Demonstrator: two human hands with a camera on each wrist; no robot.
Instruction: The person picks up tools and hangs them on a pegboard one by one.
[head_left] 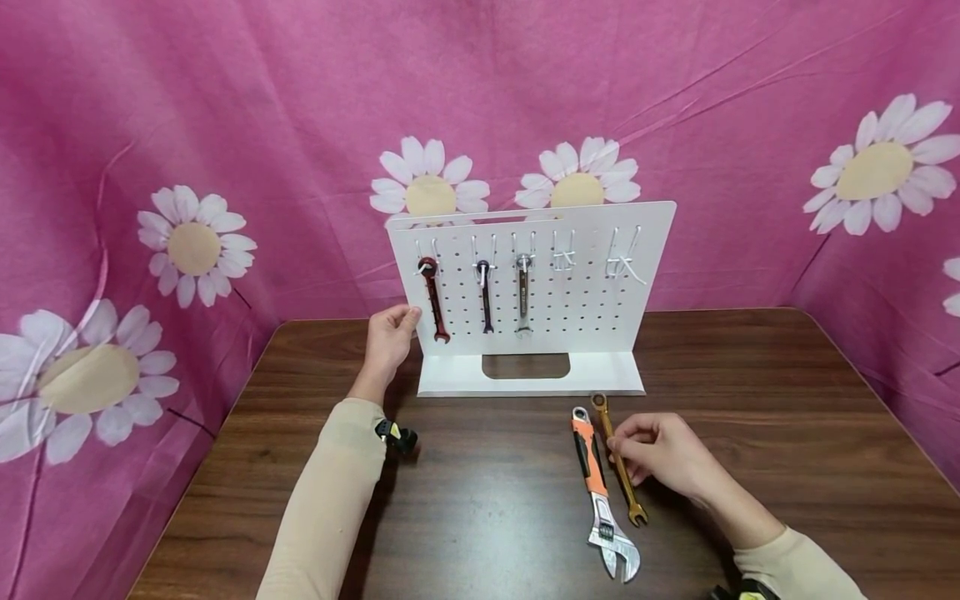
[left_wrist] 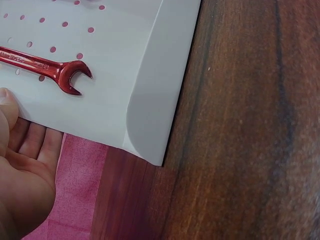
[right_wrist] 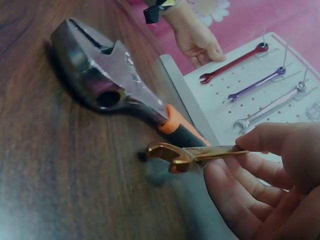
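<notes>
At the left side edge of a white pegboard [head_left: 457, 377], my left hand [head_left: 388, 337] holds the panel between thumb and fingers, beside a red combination wrench [left_wrist: 65, 76] hanging there. My right hand [head_left: 671, 454] pinches a gold combination wrench [head_left: 626, 483] near its middle, with the ring end toward the board and the open end toward me. In the right wrist view, the gold wrench's open end [right_wrist: 172, 154] juts out past the fingertips. Just left of it lies an adjustable wrench [head_left: 588, 457] with an orange and black handle, its silver jaw end nearest me.
A purple wrench [head_left: 486, 307] and a silver wrench [head_left: 523, 292] hang from hooks right of the red one. Further right are two bare white hooks [head_left: 564, 260]. The board stands on a brown wooden table [head_left: 480, 500], before a pink cloth [head_left: 315, 108] with daisies.
</notes>
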